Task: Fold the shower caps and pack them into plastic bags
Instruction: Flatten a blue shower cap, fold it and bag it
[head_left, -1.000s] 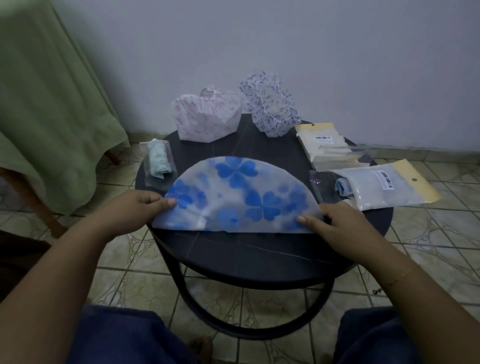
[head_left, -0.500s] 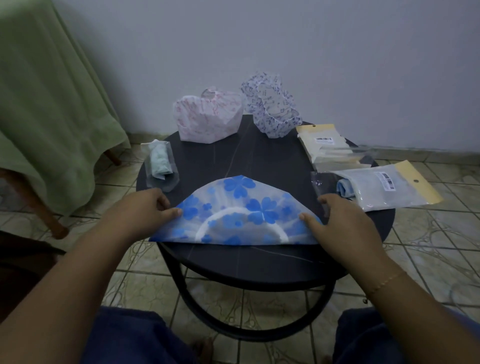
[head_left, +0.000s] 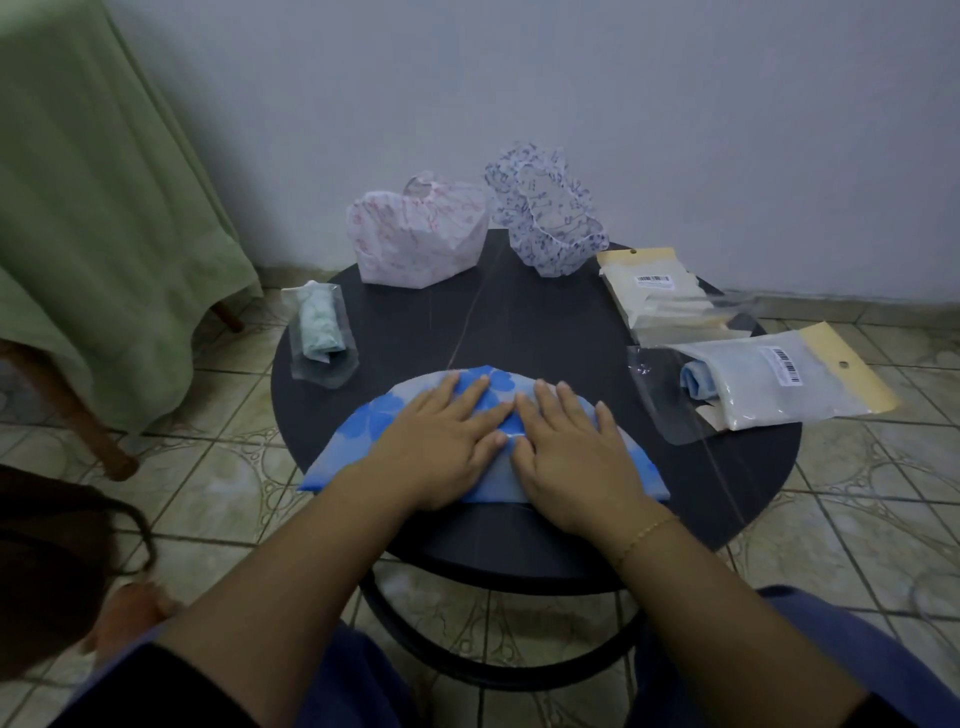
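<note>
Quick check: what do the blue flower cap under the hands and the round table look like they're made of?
Blue flower cap: looks like thin, soft plastic film, faintly translucent; it lies flat under the left hand and right hand. Round table: hard, smooth, dark top with a slight sheen and pale vein-like lines; possibly stone-look laminate, can't confirm.

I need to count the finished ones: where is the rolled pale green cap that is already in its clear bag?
In the head view, the bagged green cap lies at the left edge of the round table, just left of the pink-printed cap.
</note>
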